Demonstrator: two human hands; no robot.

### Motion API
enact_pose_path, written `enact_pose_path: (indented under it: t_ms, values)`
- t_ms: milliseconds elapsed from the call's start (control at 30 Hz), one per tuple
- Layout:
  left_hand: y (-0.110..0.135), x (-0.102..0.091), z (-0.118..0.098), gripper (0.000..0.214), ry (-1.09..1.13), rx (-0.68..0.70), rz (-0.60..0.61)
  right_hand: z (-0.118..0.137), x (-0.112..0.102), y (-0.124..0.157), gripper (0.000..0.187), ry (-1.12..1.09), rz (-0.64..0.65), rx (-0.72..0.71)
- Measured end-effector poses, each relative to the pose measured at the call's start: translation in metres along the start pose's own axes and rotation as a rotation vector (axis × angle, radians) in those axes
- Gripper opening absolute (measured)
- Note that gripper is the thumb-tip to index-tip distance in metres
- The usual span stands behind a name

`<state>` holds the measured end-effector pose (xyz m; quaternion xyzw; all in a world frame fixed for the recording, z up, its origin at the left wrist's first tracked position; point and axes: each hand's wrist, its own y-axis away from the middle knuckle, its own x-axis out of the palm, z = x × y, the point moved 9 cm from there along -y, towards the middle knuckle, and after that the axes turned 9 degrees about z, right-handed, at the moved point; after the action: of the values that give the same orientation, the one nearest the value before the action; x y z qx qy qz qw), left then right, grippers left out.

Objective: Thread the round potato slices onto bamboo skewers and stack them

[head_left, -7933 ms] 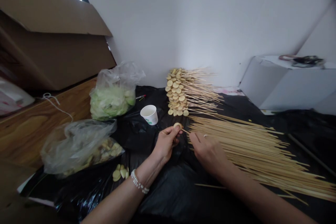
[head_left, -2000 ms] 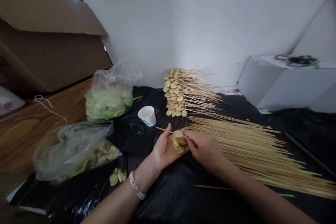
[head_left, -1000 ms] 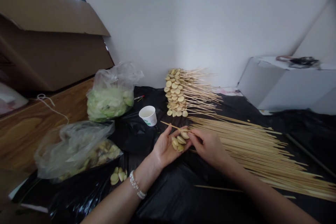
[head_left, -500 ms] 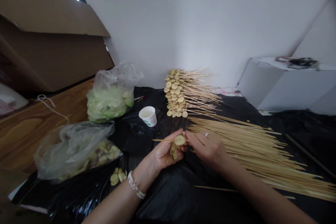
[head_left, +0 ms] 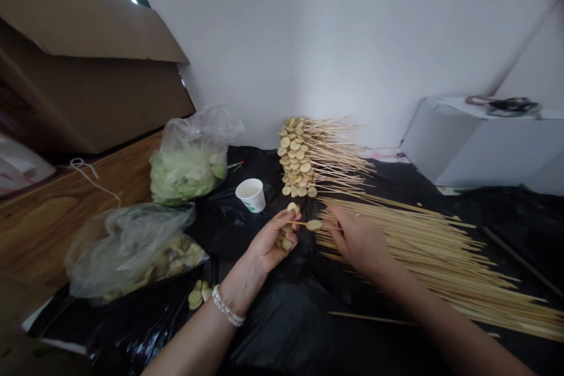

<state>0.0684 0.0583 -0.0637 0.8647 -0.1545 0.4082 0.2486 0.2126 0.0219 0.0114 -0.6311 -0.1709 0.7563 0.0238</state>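
Observation:
My left hand (head_left: 272, 242), with a beaded bracelet on its wrist, is closed around several pale round potato slices (head_left: 285, 242). One more slice (head_left: 293, 207) shows at its fingertips. A thin bamboo skewer (head_left: 301, 223) runs from the left fingers across to my right hand (head_left: 355, 241). Threaded on this skewer, in the gap between the hands, is a single potato slice (head_left: 314, 225). My right fingers are closed on the skewer just right of that slice. Behind the hands lies a stack of skewered potato slices (head_left: 296, 155), their sticks pointing right.
Loose bamboo skewers (head_left: 423, 247) spread under and beyond my right forearm. A paper cup (head_left: 250, 195) stands left of the stack. Further left are a bag of pale green vegetable pieces (head_left: 187, 164), a bag of slices (head_left: 136, 252) and loose slices (head_left: 199, 294) on black plastic.
The hands have moved apart, my right hand going right. The threaded slice now sits clear of the left fingers and is seen more edge-on. The view has shifted slightly.

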Motion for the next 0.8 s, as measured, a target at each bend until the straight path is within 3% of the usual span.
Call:
enact_pose_path:
  t_ms: [133,267,400,533,800]
  values:
    - [0.002,-0.003,-0.005,0.016,0.017,0.025,-0.052,-0.009,0.010,-0.003,0.031,-0.145,0.159,0.064]
    - [0.000,-0.005,-0.007,0.010,0.062,-0.003,-0.049,-0.003,0.008,-0.003,0.030,-0.372,0.222,-0.041]
    - [-0.002,-0.009,-0.010,0.002,0.115,0.011,-0.039,0.002,0.001,-0.003,0.029,-0.416,0.155,-0.163]
    - [-0.003,-0.011,-0.015,0.005,0.111,0.058,-0.014,-0.005,-0.001,-0.004,0.029,-0.362,0.075,-0.178]
    - [0.002,-0.003,-0.025,0.005,0.081,0.131,0.022,0.002,-0.003,-0.001,0.027,-0.213,0.050,-0.218]
